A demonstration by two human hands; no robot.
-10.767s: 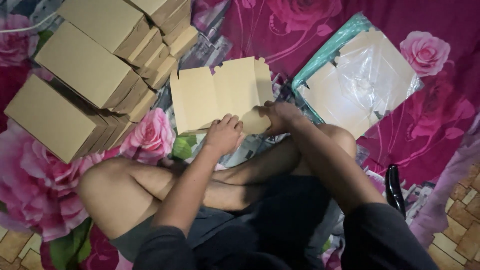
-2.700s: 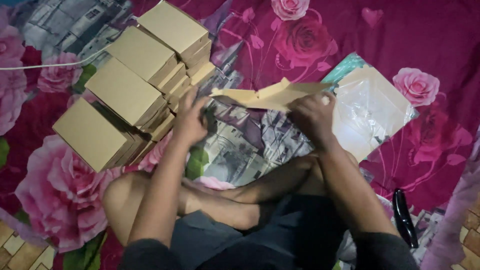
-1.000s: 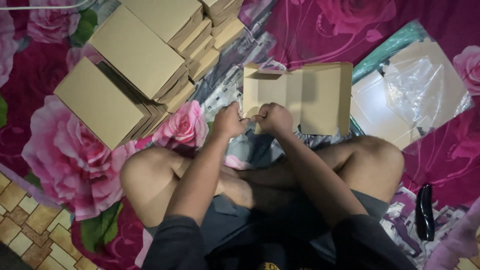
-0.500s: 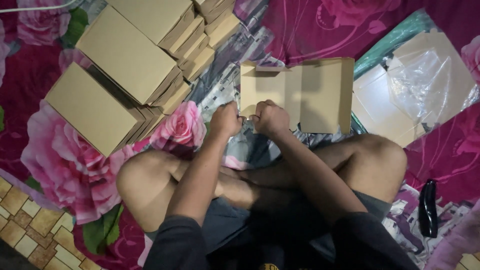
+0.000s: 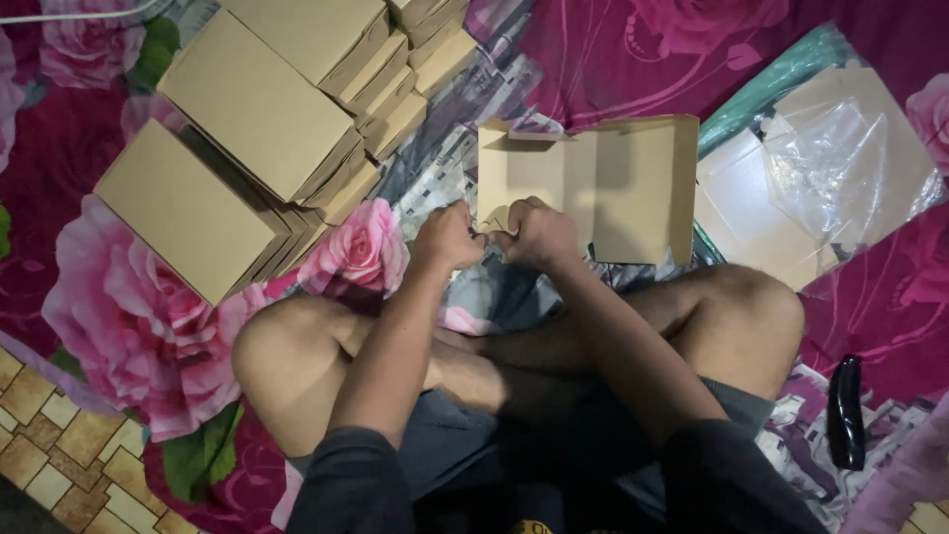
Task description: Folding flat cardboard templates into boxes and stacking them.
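Observation:
A flat brown cardboard box blank (image 5: pixel 593 188), partly folded with its side flaps raised, lies on the floral cloth in front of my crossed legs. My left hand (image 5: pixel 447 237) and my right hand (image 5: pixel 539 232) sit close together at the blank's near left corner, both pinching a small flap there. The fingertips are hidden under the knuckles.
Stacks of folded brown boxes (image 5: pixel 247 129) stand at the upper left. A pile of flat blanks under clear plastic wrap (image 5: pixel 820 188) lies at the right. A black object (image 5: pixel 846 410) rests by my right knee. Tiled floor (image 5: pixel 49 445) shows at the lower left.
Over the last second both hands have stayed at the near corner flap, and the blank has shifted only slightly. Earlier I held the blank up off the cloth between spread hands.

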